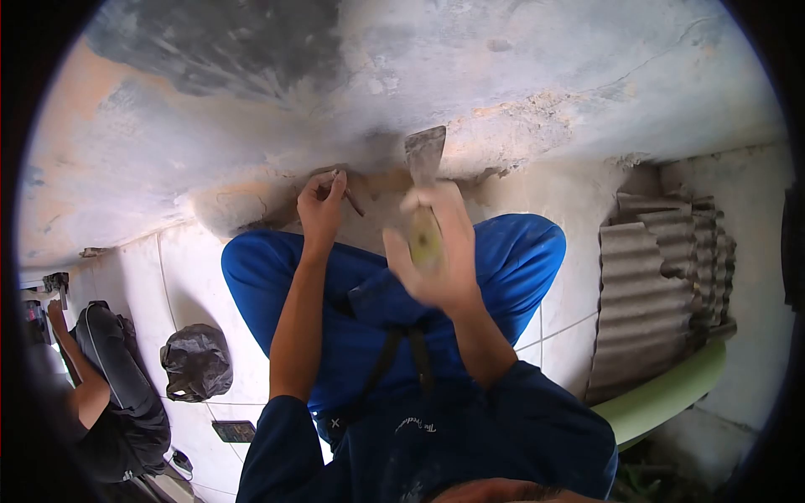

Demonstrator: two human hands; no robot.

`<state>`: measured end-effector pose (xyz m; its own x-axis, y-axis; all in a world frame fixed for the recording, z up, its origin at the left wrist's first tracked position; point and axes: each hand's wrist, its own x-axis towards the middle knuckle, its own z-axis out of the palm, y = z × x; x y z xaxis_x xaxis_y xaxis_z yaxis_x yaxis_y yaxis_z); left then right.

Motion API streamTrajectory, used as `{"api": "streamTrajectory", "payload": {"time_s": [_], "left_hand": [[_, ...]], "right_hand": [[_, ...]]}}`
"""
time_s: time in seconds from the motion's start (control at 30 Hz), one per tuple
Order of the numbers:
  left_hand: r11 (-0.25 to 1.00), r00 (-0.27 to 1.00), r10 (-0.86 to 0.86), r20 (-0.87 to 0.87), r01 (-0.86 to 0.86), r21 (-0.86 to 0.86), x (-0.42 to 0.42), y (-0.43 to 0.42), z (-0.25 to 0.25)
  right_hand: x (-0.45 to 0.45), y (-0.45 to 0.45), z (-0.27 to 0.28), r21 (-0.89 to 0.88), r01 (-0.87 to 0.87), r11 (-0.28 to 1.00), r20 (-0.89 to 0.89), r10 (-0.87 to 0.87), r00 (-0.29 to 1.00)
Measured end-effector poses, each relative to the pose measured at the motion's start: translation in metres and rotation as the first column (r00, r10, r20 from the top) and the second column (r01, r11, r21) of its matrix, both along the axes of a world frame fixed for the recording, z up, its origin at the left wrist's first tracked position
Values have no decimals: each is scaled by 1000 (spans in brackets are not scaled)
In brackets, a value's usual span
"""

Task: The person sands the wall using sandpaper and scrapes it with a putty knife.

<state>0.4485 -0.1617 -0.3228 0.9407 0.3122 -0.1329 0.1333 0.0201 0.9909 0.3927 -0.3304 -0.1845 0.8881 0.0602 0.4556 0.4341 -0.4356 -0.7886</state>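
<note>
Crumbling wall point(537, 121) and corrugated sheets point(641, 289) show a worksite.

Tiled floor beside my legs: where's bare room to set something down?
The tiled floor has bare patches between the black plastic bag and blue trousers, and between the trousers and corrugated sheets. It's crowded farther right, with sheets and a green curved piece close together.

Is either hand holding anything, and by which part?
Right hand: a scraper, by its handle. Left hand: a thin brown piece, apparently by its upper end; its identity is unclear.
</note>
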Motion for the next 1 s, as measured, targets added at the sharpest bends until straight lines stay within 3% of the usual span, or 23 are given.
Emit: {"api": "streamTrajectory", "payload": {"time_s": [0.13,0.33,0.43,0.57,0.63,0.73,0.83,1.0], "left_hand": [[1000,1000,-6,29,6,-1,4,0,-7],[1000,1000,14,12,-14,-2,0,0,-8],[1000,1000,-4,21,4,24,4,1,-10],[999,999,-30,12,29,31,2,1,-10],[1000,1000,-15,7,15,18,1,1,-12],[1000,1000,0,8,0,5,-1,1,-13],[1000,1000,-1,3,1,26,1,0,-7],[1000,1000,-8,9,7,30,0,0,-5]], "right_hand": [[7,8,-28,-15,59,998,75,-58,995],[-12,6,1,62,-15,998,88,9,996],[8,1,-12,-79,77,994,151,-65,986],[20,5,-39,43,61,997,105,-65,992],[4,9,-27,99,20,995,16,-22,1000],[-8,15,-7,141,1,990,39,-6,999],[27,4,-43,55,131,990,125,-137,983],[13,8,-45,61,67,996,23,-68,997]]}}
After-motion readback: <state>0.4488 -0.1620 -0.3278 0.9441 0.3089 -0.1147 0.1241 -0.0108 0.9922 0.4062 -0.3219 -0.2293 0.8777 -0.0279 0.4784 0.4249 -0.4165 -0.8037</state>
